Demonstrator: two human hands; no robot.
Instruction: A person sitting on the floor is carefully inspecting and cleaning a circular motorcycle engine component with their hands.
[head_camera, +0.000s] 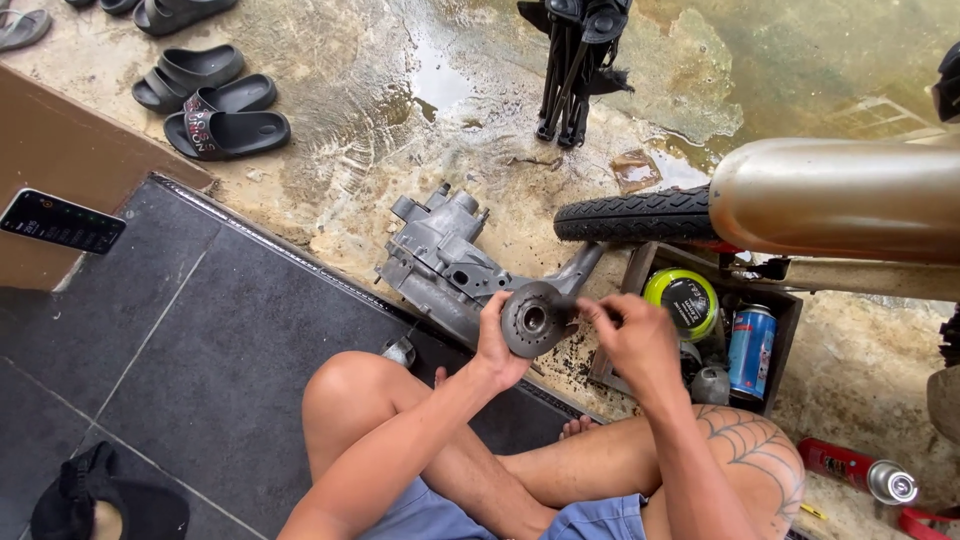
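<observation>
The left hand (497, 340) is reaching up from a bent elbow over the knee, its fingers clenched around the rim of a round dark metal hub (533, 319), holding it just in front of the grey engine casing (445, 262). The right hand (632, 338) is pressing in from the hub's right side, wrist cocked, fingers pinched against its edge.

Grey round metal part (533, 318), yellow-lidded tub (681, 299), blue can (752, 351).
</observation>
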